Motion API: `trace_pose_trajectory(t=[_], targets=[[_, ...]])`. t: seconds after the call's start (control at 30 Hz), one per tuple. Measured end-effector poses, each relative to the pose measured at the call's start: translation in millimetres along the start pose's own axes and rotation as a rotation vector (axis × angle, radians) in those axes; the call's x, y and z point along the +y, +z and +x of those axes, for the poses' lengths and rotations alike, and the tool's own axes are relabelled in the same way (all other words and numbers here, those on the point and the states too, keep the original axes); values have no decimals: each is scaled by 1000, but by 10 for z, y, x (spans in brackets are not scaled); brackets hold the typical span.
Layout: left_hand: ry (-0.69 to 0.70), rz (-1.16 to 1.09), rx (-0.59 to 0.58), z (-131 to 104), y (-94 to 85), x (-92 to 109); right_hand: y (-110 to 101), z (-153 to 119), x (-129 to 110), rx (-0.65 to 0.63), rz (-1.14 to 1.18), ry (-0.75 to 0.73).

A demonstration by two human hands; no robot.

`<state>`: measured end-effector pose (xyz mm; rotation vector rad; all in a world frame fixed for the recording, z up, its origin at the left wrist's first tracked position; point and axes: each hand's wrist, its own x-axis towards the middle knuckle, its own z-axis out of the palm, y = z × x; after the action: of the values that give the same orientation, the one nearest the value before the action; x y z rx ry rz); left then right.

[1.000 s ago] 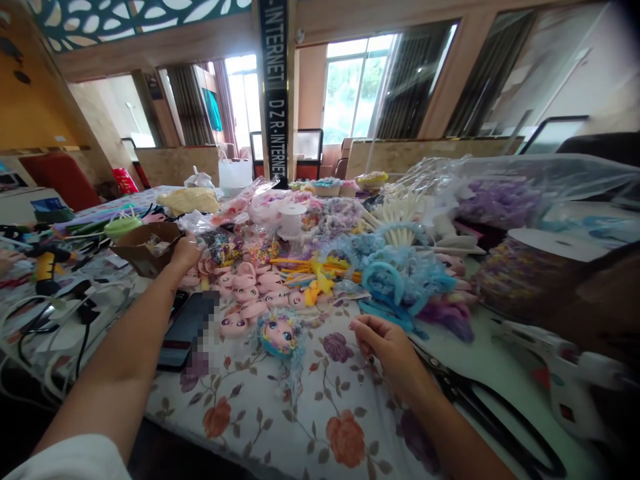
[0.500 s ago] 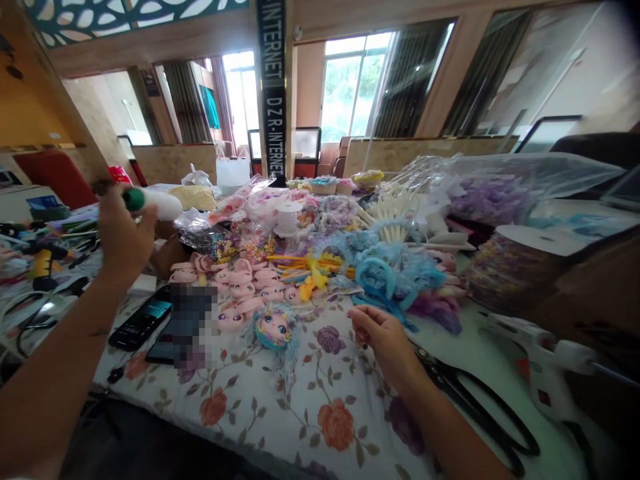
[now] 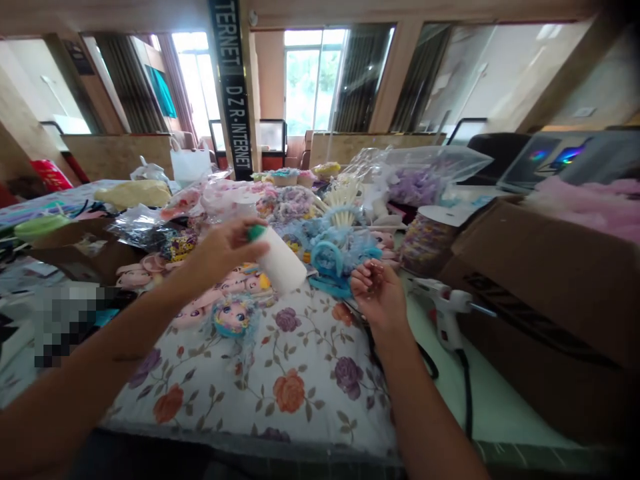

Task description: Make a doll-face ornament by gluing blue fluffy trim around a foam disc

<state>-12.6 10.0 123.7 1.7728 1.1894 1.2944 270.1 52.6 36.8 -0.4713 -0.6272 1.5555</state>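
Observation:
My left hand (image 3: pixel 227 250) is closed round the green-capped end of a white bottle (image 3: pixel 283 261), which tilts down to the right above the table. My right hand (image 3: pixel 381 293) is turned palm up with its fingers curled. Small shiny specks show at its fingertips, too small to name. Below the bottle, to its left, lies a doll head (image 3: pixel 233 317) with blue frilly trim on the flowered cloth (image 3: pixel 310 427). Several pink doll faces (image 3: pixel 193 312) are heaped behind it, partly covered by my left arm. Blue ruffled trim (image 3: pixel 330 257) lies just beyond my right hand.
A white hot glue gun (image 3: pixel 447 308) with a black cord stands right of my right hand, before a large cardboard box (image 3: pixel 545 300). Black scissors (image 3: pixel 429 360) lie partly under my right forearm. A spool of colourful trim (image 3: pixel 427 240) and plastic bags (image 3: pixel 425 173) fill the back.
My left hand has brought the bottle from the far left to the middle, near my right hand. My right hand has turned palm up. The view has swung to the right.

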Motion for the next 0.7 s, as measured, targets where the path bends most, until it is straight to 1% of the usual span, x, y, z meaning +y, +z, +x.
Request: trace_pose_trajectory(t=[0.03, 0.07, 0.1, 0.13, 0.2, 0.27, 0.33, 0.43, 0.57, 0.7], targets=[[-24, 73, -69, 45, 149, -101, 6, -9, 2, -5, 3, 3], [-28, 170, -108, 92, 281, -207, 17, -18, 7, -9, -3, 6], [-23, 264, -142, 140, 394, -312, 30, -27, 15, -11, -12, 9], [-12, 333, -150, 186, 490, -409, 44, -34, 24, -10, -20, 14], [17, 389, -219, 269, 637, -565, 66, -40, 47, 3, -14, 31], [41, 423, -215, 329, 737, -658, 79, -38, 74, 18, 6, 54], [77, 480, -194, 364, 801, -698, 83, -33, 104, 25, 11, 70], [120, 566, -147, 386, 849, -722, 86, -32, 156, 33, 2, 83], [134, 618, -109, 396, 879, -777, 105, -43, 231, 25, -15, 107], [142, 683, -31, 391, 930, -825, 128, -55, 277, 6, -55, 125]])
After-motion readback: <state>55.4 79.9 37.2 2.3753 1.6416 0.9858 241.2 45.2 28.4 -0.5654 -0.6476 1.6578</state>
